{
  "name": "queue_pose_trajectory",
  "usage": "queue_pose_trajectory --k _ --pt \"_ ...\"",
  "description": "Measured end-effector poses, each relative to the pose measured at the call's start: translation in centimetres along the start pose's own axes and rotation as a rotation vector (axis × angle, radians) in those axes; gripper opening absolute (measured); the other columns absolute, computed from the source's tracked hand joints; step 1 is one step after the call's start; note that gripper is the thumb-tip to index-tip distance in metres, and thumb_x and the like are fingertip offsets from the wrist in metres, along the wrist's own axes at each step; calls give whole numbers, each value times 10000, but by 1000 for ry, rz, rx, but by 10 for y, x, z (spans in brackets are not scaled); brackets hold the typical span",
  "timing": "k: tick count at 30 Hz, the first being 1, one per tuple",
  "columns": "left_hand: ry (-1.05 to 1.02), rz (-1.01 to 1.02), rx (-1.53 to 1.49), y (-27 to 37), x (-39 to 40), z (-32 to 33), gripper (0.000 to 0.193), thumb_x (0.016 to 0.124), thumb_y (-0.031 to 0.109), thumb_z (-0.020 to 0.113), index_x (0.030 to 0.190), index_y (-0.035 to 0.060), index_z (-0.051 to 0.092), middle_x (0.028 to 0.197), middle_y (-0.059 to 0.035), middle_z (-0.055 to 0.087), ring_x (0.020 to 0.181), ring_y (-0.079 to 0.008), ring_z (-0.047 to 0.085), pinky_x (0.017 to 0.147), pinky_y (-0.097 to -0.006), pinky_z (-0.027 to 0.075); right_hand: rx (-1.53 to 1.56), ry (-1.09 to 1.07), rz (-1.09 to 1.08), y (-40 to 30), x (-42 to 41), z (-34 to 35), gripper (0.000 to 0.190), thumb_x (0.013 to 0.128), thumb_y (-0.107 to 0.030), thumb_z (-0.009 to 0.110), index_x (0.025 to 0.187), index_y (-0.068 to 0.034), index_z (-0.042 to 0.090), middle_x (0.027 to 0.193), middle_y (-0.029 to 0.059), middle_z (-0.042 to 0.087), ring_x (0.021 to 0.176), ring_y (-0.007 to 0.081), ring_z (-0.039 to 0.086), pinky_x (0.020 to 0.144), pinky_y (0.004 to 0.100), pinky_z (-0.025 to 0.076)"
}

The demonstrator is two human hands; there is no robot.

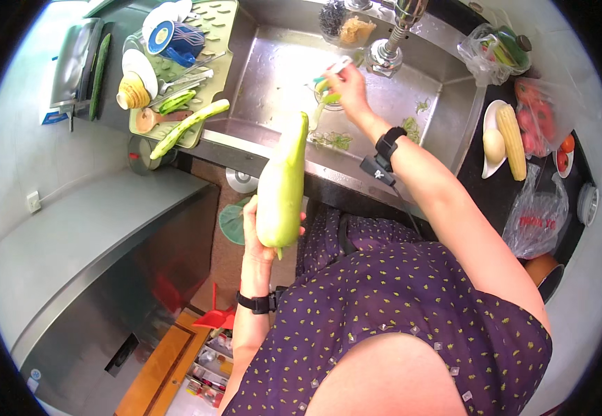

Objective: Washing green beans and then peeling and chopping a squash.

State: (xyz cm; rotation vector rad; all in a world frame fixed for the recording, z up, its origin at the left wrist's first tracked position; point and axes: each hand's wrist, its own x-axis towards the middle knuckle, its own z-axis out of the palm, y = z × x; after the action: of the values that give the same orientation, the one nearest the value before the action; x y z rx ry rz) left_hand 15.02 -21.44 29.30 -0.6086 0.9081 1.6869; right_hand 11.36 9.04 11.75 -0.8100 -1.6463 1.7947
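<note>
My left hand (253, 231) grips a pale green bottle gourd (281, 200) near its thick end. The gourd's narrow neck points away from me, over the front rim of the steel sink (259, 88). Above the sink basin, my right hand (352, 91) is shut on a small tool with a white handle (341, 64), which looks like a peeler. It is blurred, and green strips of peel (330, 97) hang at it. The tool is apart from the gourd. Shreds of green peel (334, 140) lie on the sink floor.
A faucet (386, 52) rises at the sink's back. Left, a draining mat (217, 26) bears dishes, utensils and a peeled striped gourd (191, 127). Right, the dark counter holds a corn cob (510, 143), a potato (493, 145), bagged tomatoes (535, 117) and a plastic bag (537, 218).
</note>
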Motion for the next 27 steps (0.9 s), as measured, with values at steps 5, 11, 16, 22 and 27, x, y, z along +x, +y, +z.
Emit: queue_pose_trajectory --k 5,11,16,22,27 --pt "25 25 -65 -3 -6 0 621 915 497 387 1253 -9 506 1023 -209 626 782 -332 660 579 -450 591 286 -130 532 -62 -45 0 174 922 -217 633 1019 -77 601 886 0 651 750 84 608 600 245 497" --pt "-31 -20 -207 -1 -7 -4 650 922 510 368 1287 -15 485 1072 -247 604 786 -345 657 577 -464 587 355 -686 520 -111 -113 18 225 936 -209 613 1092 -49 581 956 11 643 819 89 602 629 238 499" --pt "-74 -57 -216 1 -5 -3 656 916 522 376 1299 1 482 1081 -246 603 775 -346 659 567 -452 574 136 -197 109 -44 -32 12 161 914 -176 632 1004 -43 616 864 31 643 736 93 600 639 243 507" --pt "-40 -46 -228 -3 -6 -14 671 909 528 381 1321 4 462 1094 -248 601 767 -347 662 547 -450 571 348 -150 559 -55 -32 3 147 908 -211 646 955 -78 605 834 4 602 748 113 594 643 285 519" --pt "-101 -56 -220 0 -3 -20 688 906 534 383 1340 4 443 1112 -256 593 770 -353 662 565 -465 577 348 -461 675 -58 -44 14 133 905 -179 636 1002 -95 600 869 7 612 771 128 607 680 306 530"
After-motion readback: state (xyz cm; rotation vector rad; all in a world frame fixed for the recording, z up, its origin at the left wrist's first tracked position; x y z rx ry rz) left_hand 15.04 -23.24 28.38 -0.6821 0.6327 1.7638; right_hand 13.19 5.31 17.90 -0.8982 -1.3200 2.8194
